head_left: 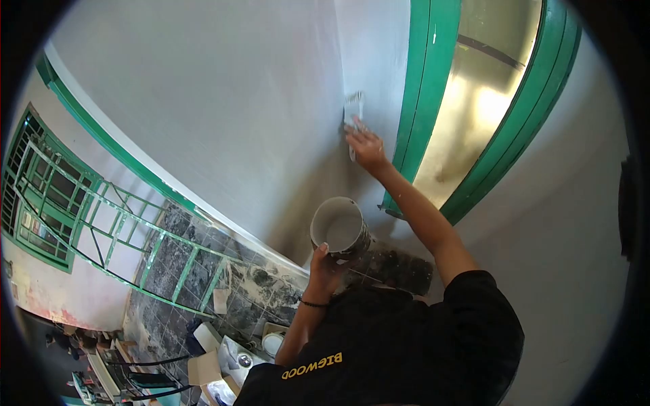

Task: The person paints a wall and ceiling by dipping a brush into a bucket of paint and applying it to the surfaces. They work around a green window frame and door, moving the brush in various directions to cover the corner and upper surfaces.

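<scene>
Over at nine o'clock, the green metal frame (145,269) leans across the view, and the open cardboard box (205,367) sits at seven. At six, the left hand (327,272) is partly closed on the bucket (336,227), thumb at the rim, palm against its side, the bucket just below centre, its mouth tilted into view. Up past twelve, there's the brush (353,111), bristles up at the wall corner, and the right hand (366,147), at one, has its handle pinched in nearly closed fingers, beside the green door frame (425,88)
</scene>
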The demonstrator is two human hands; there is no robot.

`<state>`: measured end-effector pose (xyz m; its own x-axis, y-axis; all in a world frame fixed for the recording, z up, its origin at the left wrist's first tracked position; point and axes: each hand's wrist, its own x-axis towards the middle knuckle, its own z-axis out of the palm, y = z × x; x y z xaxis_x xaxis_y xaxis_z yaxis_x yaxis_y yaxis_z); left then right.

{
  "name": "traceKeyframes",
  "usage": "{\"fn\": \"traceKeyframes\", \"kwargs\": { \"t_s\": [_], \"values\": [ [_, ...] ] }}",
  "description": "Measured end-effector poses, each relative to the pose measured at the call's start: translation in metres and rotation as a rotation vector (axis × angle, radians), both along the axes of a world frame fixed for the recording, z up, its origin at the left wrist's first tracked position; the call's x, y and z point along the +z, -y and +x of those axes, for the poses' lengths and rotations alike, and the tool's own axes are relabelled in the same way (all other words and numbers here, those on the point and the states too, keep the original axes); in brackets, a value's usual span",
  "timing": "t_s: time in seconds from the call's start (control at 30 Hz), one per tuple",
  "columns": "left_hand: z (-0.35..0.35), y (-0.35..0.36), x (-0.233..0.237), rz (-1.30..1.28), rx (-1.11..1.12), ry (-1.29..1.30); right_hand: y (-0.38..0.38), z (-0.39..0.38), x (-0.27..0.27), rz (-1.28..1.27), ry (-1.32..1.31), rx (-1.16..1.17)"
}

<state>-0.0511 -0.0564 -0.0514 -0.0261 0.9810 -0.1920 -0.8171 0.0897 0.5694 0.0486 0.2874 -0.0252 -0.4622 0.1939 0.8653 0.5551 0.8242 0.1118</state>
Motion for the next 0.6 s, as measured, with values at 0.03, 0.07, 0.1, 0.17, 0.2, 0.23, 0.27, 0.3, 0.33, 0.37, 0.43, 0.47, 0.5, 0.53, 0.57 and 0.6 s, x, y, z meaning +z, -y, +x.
{"fn": "traceKeyframes", "kwargs": {
  "t_s": [0.03, 0.07, 0.1, 0.17, 0.2, 0.23, 0.27, 0.3, 0.33, 0.37, 0.43, 0.47, 0.5, 0.53, 0.57, 0.6],
  "values": [
    [0.0, 0.004, 0.004, 0.006, 0.003, -0.007, 0.002, -0.001, -0.017, -0.026, 0.033, -0.024],
    [-0.001, 0.007, 0.006, 0.01, 0.007, -0.012, 0.004, -0.002, -0.034, -0.055, 0.068, -0.048],
    [-0.003, 0.01, 0.003, 0.012, -0.003, 0.0, 0.009, -0.001, -0.044, -0.091, 0.105, -0.071],
    [-0.007, 0.018, -0.006, 0.011, -0.022, 0.03, 0.013, 0.003, -0.052, -0.181, 0.129, -0.02],
    [-0.01, 0.023, -0.009, 0.003, -0.023, 0.02, 0.013, 0.004, -0.051, -0.222, 0.141, 0.005],
    [-0.012, 0.027, -0.011, 0.0, -0.023, 0.013, 0.009, 0.006, -0.046, -0.241, 0.13, -0.001],
    [-0.011, 0.029, -0.013, -0.004, -0.022, 0.009, 0.004, 0.011, -0.031, -0.26, 0.122, -0.006],
    [-0.011, 0.032, -0.012, -0.001, -0.03, 0.011, 0.003, 0.017, -0.012, -0.283, 0.119, -0.012],
    [-0.014, 0.036, -0.01, -0.002, -0.039, 0.013, 0.005, 0.025, 0.017, -0.331, 0.081, 0.004],
    [-0.016, 0.039, -0.009, -0.002, -0.046, 0.012, 0.008, 0.033, 0.056, -0.377, 0.039, 0.021],
    [-0.018, 0.044, -0.009, 0.007, -0.051, 0.007, 0.015, 0.044, 0.129, -0.395, -0.131, -0.03],
    [-0.019, 0.045, -0.009, 0.013, -0.052, 0.004, 0.02, 0.048, 0.165, -0.333, -0.154, -0.094],
    [-0.019, 0.046, -0.01, 0.01, -0.049, 0.011, 0.022, 0.052, 0.194, -0.272, -0.176, -0.156],
    [-0.019, 0.048, -0.011, 0.004, -0.048, 0.019, 0.018, 0.056, 0.212, -0.116, -0.225, -0.102],
    [-0.02, 0.05, -0.012, -0.002, -0.048, 0.026, 0.016, 0.061, 0.225, 0.04, -0.274, -0.049],
    [-0.021, 0.05, -0.012, -0.009, -0.05, 0.034, 0.018, 0.066, 0.24, 0.142, -0.241, -0.033]
  ]
}}
